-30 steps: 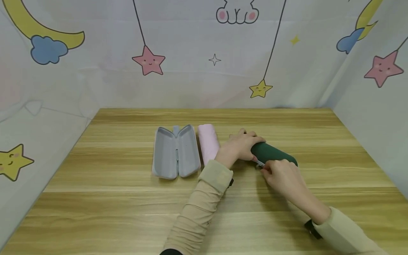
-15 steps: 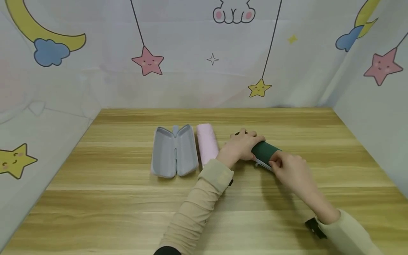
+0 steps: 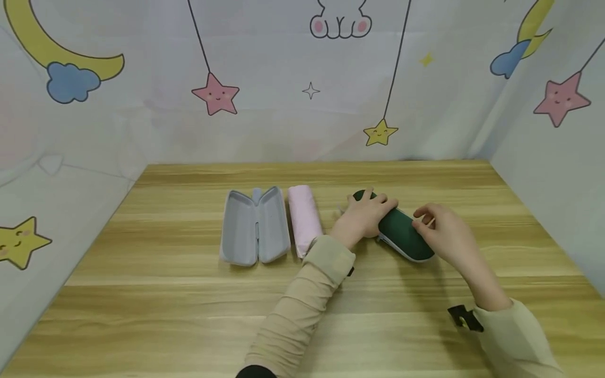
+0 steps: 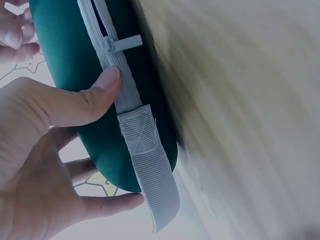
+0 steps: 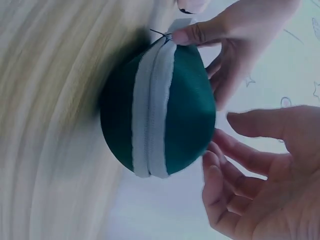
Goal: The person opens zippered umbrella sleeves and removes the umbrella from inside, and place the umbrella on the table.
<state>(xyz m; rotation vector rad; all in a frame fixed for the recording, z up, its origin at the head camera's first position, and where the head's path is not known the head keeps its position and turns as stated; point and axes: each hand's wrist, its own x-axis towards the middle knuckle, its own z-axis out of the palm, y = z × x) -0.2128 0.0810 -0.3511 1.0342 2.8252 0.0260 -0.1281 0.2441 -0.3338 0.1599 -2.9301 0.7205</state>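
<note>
A dark green zippered case [image 3: 404,233] with light grey zip tape lies slanted on the table, right of centre. My left hand [image 3: 361,218] grips its far left part, fingers over the top, and the thumb presses on the zip tape in the left wrist view. Beside that thumb sits the zip pull [image 4: 125,44], with a dark gap between the teeth past it. A grey strap [image 4: 150,175] hangs from the case's end. My right hand [image 3: 444,233] is at the case's right end, fingers loosely bent, thumb apart from them; its fingertips [image 5: 215,145] are at the case's side.
Left of the case, a grey hard case [image 3: 255,231] lies spread open. A pale pink rolled or folded item [image 3: 304,215] lies between it and my left forearm. The wooden table [image 3: 165,304] meets printed cloth walls at the back and sides.
My right hand has moved right from the zip along the near side to the case's right end, and its pinch has loosened. The left hand stays on the case, which has turned slightly.
</note>
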